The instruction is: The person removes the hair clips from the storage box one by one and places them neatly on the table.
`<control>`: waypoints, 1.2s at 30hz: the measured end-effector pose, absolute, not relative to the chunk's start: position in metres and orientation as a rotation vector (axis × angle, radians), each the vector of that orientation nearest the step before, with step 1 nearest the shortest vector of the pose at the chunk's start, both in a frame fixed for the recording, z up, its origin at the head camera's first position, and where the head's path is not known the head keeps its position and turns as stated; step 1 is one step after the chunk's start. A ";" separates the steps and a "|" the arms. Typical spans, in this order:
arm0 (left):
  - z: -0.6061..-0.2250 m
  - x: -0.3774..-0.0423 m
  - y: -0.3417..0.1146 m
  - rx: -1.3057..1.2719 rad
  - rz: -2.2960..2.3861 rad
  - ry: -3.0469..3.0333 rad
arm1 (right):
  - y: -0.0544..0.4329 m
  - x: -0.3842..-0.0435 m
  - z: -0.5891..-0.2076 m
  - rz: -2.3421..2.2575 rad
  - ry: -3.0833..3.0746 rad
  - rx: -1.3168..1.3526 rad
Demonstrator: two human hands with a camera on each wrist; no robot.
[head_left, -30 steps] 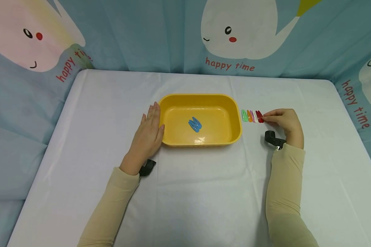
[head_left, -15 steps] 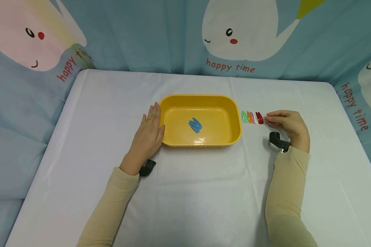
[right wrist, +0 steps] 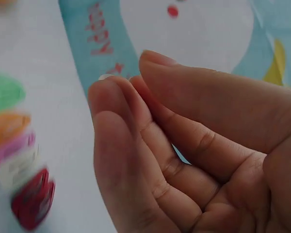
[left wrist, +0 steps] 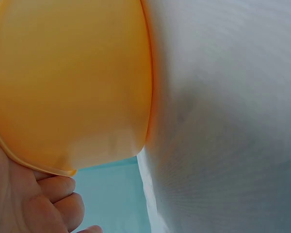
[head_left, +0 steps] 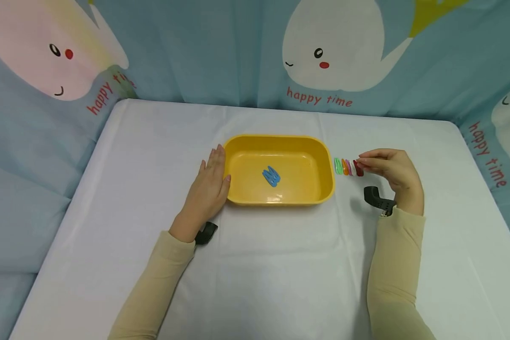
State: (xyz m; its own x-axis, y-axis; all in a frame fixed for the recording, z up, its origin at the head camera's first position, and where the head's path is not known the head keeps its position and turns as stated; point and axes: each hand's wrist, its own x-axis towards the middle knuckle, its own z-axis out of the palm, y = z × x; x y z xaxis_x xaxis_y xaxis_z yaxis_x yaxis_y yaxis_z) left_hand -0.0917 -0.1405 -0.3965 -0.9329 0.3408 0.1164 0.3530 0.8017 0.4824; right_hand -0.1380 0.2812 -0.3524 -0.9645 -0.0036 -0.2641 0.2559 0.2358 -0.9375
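My left hand rests against the left end of a yellow plastic basin, fingers straight and thumb by the rim. The left wrist view shows the basin's outer wall beside the fingers. Blue snap hair clips lie on the basin's floor. My right hand hovers over the right end of a row of hair clips, fingers bent loosely. Between its thumb and fingers nothing shows in the right wrist view. The row holds green, orange, pink, white and dark red clips.
A white cloth covers the table. Blue curtains with whale prints hang behind and at the sides. Black wrist camera mounts stick out below both hands.
My right hand first drew back to the right from the dark red clips, then came back left and now partly covers them. The left hand stays at the basin; the head view has shifted slightly.
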 end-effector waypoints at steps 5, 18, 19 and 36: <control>-0.399 -0.089 -0.139 -0.573 -0.793 -2.982 | 0.261 -0.132 -0.345 -1.663 2.391 0.128; -0.400 -0.088 -0.140 -0.563 -0.775 -2.982 | 0.187 -0.152 -0.325 -1.338 2.380 -0.178; -0.400 -0.088 -0.140 -0.564 -0.776 -2.980 | 0.182 -0.155 -0.326 -1.321 2.372 -0.199; -0.397 -0.089 -0.140 -0.557 -0.760 -2.951 | 0.121 -0.190 -0.356 -1.113 2.277 -0.253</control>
